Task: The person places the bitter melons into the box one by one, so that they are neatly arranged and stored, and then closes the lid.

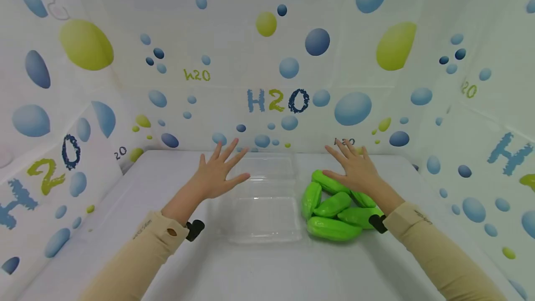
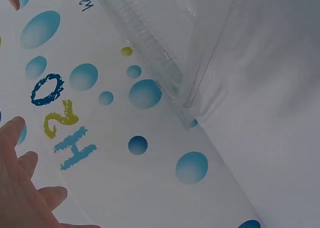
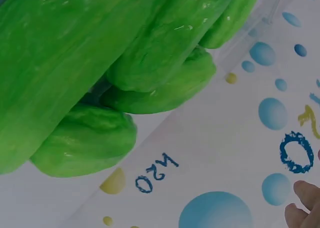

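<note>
Both hands are spread in the air with their fingers straight, holding nothing. In the head view my left hand (image 1: 219, 171) is at the left side of a clear plastic tray (image 1: 267, 237), which has a lidded or stepped back part. My right hand (image 1: 355, 168) is above a heap of several bright green, ridged, cucumber-like vegetables (image 1: 332, 204), overlapping the far ones. The right wrist view shows these green vegetables (image 3: 165, 63) up close, glossy and piled on each other. In the left wrist view the tray's corner (image 2: 187, 101) shows, with the left fingers (image 2: 30, 163) at the edge.
A white table (image 1: 267, 273) carries the tray and the heap, side by side. Behind and to both sides stand white sheets (image 1: 234, 45) printed with blue and green drops and H2O lettering. Dark wrist straps (image 1: 195, 230) show at the beige sleeves.
</note>
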A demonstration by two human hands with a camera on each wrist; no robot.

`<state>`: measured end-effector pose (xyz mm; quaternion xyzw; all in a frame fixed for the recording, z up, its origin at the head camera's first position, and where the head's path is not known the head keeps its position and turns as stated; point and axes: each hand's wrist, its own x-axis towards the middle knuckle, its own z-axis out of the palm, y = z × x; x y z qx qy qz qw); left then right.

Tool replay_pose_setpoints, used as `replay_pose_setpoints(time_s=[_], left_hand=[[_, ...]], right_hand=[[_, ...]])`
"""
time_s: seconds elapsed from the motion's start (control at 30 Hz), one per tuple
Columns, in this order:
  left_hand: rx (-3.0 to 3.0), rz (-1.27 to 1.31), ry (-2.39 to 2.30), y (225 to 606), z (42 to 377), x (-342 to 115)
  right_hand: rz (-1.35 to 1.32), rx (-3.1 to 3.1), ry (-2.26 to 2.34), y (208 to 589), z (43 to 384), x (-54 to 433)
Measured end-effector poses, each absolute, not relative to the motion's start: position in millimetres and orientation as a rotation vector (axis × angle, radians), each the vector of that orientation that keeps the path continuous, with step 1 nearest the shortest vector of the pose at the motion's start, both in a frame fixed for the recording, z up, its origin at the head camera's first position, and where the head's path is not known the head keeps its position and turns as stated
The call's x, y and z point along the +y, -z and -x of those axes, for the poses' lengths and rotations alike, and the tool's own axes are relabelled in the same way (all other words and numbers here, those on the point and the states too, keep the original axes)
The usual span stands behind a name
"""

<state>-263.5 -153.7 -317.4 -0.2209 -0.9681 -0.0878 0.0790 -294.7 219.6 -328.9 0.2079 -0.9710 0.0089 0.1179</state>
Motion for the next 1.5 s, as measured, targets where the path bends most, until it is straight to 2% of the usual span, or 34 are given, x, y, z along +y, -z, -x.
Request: replay_pose_setpoints(time_s=[0.37, 1.5], left_hand=[[-2.879, 0.666, 0.381, 338, 252, -159], [-2.821, 0.606, 0.825, 391, 239, -174]], right_hand=[[-0.559, -2.853, -0.092, 340, 294, 243], [-0.518, -2.875, -0.303, 361, 302, 262]])
